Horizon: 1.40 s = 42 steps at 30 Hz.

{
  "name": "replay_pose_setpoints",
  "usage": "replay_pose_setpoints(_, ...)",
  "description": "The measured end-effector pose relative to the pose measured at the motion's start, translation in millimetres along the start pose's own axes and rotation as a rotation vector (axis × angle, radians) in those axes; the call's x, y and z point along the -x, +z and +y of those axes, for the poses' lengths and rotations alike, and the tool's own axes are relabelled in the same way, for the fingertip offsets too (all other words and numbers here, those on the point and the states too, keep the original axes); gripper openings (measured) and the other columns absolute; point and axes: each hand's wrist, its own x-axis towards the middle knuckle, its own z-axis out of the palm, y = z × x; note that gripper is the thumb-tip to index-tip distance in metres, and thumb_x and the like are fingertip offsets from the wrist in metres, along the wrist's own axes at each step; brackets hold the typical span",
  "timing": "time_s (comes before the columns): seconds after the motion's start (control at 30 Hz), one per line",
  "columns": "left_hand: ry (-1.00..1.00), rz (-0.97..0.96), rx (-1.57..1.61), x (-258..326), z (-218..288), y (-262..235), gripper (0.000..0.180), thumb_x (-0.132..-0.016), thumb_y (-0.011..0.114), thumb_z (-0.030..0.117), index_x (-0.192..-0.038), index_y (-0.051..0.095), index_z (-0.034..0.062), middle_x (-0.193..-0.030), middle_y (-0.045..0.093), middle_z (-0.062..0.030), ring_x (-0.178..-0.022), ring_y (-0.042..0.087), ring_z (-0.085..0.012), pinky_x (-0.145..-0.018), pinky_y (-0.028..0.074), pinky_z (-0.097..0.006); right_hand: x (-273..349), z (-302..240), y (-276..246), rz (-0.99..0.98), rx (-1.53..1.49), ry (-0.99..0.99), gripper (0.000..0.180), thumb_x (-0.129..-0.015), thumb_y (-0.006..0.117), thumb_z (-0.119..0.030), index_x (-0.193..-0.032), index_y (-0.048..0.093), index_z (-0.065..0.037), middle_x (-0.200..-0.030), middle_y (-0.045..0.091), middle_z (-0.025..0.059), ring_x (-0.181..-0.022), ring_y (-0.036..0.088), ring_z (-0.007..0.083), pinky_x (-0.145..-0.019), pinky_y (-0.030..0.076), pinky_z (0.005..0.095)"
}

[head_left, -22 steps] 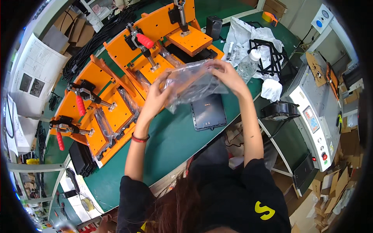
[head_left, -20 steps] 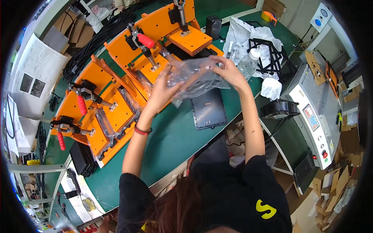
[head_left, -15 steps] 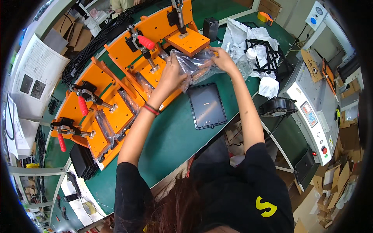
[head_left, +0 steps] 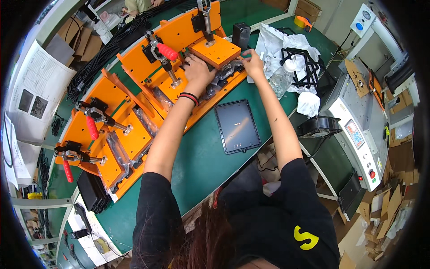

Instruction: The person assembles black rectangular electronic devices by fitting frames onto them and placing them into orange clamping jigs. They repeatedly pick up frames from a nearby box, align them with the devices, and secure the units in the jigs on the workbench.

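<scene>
A dark part wrapped in clear plastic film lies in the front channel of an orange clamping fixture, below a raised orange plate. My left hand rests at the plate's left side, its fingers spread over the fixture; the palm side is hidden. At the right end of the channel is my right hand, its bent fingers apart near the end of the film. A flat black rectangular panel lies on the green table in front of the fixture.
Toggle clamps with red handles line the fixture. Stacked black panels stand at its left end. To the right are a clear bottle, black frames on white wrapping, a small fan and a machine with a control panel.
The film-wrapped part has gone down from between my hands into the fixture's channel. My left hand has moved up and left, off the film, and my right hand has shifted slightly away.
</scene>
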Motion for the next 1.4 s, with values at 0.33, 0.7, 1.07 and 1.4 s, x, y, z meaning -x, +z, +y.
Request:
replay_pose_setpoints(0.33,0.096,-0.123,-0.304,-11.3,-14.7,12.0,0.092,-0.086,0.030,0.075,-0.132,0.053,-0.0019,-0.150,0.030,-0.0218,-0.138,0.022,-0.0415,-0.107,0.014,-0.061,-9.7,13.1,9.7,0.066,0.071,-0.077,0.007,-0.073,0.071,-0.010,-0.078,0.075,-0.006,-0.080,0.068,0.0177,-0.078,0.066,0.0352,-0.077,0.051,0.0432)
replay_pose_setpoints(0.7,0.200,0.539,0.127,78.3,-23.4,12.1,0.059,-0.089,0.054,0.021,-0.133,0.037,-0.0145,-0.137,0.040,-0.0295,-0.128,0.035,-0.0445,-0.107,0.031,-0.051,0.4,-71.4,-18.3,0.489,-0.088,-0.437,0.029,-0.086,0.051,-0.005,-0.114,0.054,-0.001,-0.101,0.060,0.0207,-0.097,0.055,0.0385,-0.086,0.043,0.0466)
replay_pose_setpoints(1.07,0.400,0.167,0.956,265.8,4.1,-16.2,0.053,-0.086,0.059,0.007,-0.133,0.037,-0.0038,-0.132,0.043,-0.0225,-0.120,0.041,-0.0385,-0.104,0.034,-0.046,-160.4,-251.8,-34.7,-0.654,-0.631,-0.013,0.099,-0.088,0.017,-0.077,-0.151,0.005,-0.001,-0.141,0.041,0.0244,-0.131,0.037,0.0334,-0.109,0.026,0.0478)
replay_pose_setpoints(1.4,0.432,0.207,1.121,255.7,-9.4,-28.6,0.044,-0.089,0.050,0.003,-0.131,0.038,-0.0030,-0.129,0.047,-0.0207,-0.116,0.050,-0.0313,-0.100,0.040,-0.042,-213.3,-277.6,-120.8,-0.098,-0.070,-0.880,0.065,-0.097,0.036,-0.046,-0.139,0.036,0.002,-0.129,0.052,0.0276,-0.116,0.054,0.0305,-0.097,0.040,0.0446)
